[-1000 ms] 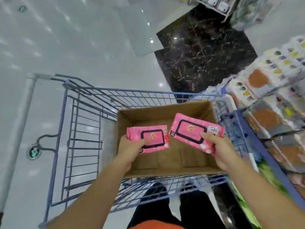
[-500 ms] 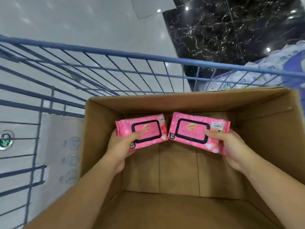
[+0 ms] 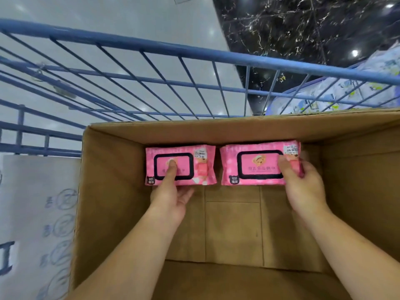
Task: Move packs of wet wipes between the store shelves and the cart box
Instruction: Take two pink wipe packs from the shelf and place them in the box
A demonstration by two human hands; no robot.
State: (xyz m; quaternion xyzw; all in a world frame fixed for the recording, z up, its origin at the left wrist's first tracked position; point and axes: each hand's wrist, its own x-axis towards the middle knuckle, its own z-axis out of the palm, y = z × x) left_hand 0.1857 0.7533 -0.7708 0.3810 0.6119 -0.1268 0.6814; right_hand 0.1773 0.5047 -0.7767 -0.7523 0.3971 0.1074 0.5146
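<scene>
Two pink packs of wet wipes with black-framed lids lie side by side deep in the brown cardboard box [image 3: 112, 191], close against its far wall. My left hand [image 3: 173, 198] holds the left pack [image 3: 199, 167], thumb pressed on its lid. My right hand [image 3: 303, 187] grips the right pack [image 3: 251, 167] at its right end, thumb on top. Both forearms reach down into the box. Each pack carries a white price sticker at its top right corner.
The box sits inside a blue wire cart [image 3: 151, 46]. A grey printed board [image 3: 32, 224] stands against the box's left side. White and black glossy floor shows beyond the cart. Patterned packaged goods [image 3: 346, 92] lie behind the cart's right corner.
Both hands have moved the packs from above the box rim down to its far bottom, and my head has come closer over the box. The packs now lie level and side by side.
</scene>
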